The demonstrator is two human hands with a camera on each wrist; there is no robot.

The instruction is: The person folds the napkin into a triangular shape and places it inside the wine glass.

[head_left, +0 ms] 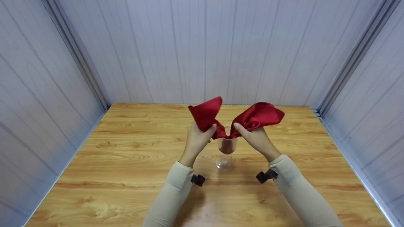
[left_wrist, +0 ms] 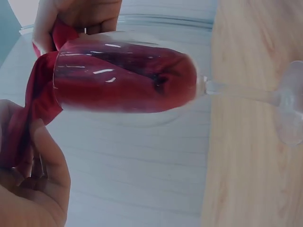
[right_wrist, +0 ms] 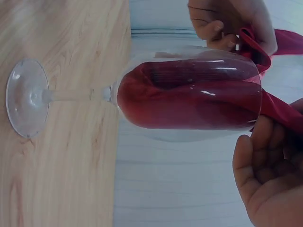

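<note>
A red satin-like napkin (head_left: 205,113) is tucked by its middle into a clear stemmed wine glass (head_left: 224,164), which is upright over the wooden surface. Its two ends spread out above the rim to left and right. My left hand (head_left: 199,140) pinches the left end between thumb and fingers, just beside the rim. On the other side my right hand (head_left: 258,140) grips the right end, thumb on top. Through the bowl in the left wrist view, the folded cloth (left_wrist: 128,90) reaches down to near the stem.
The wooden table (head_left: 126,151) extends around the glass on every side. Pale panelled walls (head_left: 195,53) enclose it at the back, left and right. A small black wrist camera (head_left: 198,180) sits on the left cuff, another camera (head_left: 266,176) on the right.
</note>
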